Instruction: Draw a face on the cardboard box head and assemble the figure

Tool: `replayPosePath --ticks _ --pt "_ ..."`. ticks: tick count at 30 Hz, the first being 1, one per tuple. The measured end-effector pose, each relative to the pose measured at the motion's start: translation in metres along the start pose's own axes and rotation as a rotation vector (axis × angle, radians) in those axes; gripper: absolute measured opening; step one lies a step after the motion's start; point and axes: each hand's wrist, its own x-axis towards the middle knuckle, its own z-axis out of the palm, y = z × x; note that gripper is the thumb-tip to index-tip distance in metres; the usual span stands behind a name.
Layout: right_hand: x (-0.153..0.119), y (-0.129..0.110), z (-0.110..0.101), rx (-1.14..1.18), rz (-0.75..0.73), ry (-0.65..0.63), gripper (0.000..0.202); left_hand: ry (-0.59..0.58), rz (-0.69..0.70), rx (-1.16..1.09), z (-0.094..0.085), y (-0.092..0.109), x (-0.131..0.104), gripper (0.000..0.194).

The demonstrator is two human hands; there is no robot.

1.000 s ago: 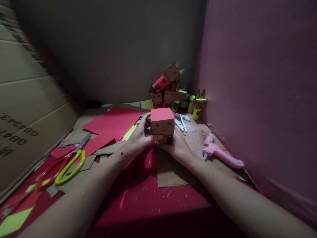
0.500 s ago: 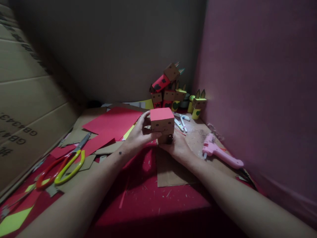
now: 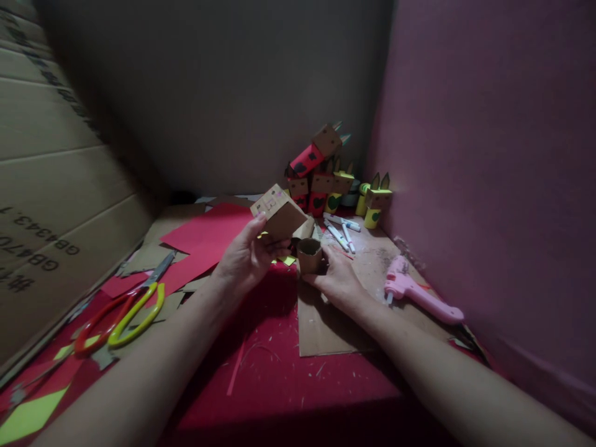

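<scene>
My left hand [image 3: 251, 251] is closed on a small cardboard box [image 3: 286, 218], tilted so that a plain side faces me and marks show on its upper face. To its right, my right hand [image 3: 338, 276] grips a short brown cardboard tube [image 3: 309, 256], which stands upright with its open top showing. Box and tube are apart. Under the right hand lies a flat cardboard piece [image 3: 321, 329] on the red table cover [image 3: 261, 372].
Scissors [image 3: 135, 310] and red paper [image 3: 209, 233] lie at left. A pink glue gun [image 3: 419, 295] rests at right near the wall. Several markers [image 3: 342, 230] lie behind my right hand. Cardboard figures [image 3: 321, 186] are stacked at the back; another figure [image 3: 376, 202] stands beside them.
The box has come off the top of the tube. My left hand has moved it up and left and tipped it over, while my right hand keeps the tube in place.
</scene>
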Motion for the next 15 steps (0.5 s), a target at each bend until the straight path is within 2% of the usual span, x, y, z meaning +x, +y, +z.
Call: replayPosePath --ticks 6,11,15 --pt "-0.001 -0.003 -0.001 0.040 0.001 0.002 0.030 0.082 -0.150 0.003 -0.008 0.001 0.004 0.050" --pt "-0.002 -0.004 0.000 0.110 0.028 0.000 0.033 0.072 -0.275 0.093 -0.013 0.001 0.004 0.056" --pt "-0.005 -0.009 -0.005 0.100 0.043 0.070 0.030 0.100 -0.410 0.084 -0.018 0.004 -0.004 0.056"
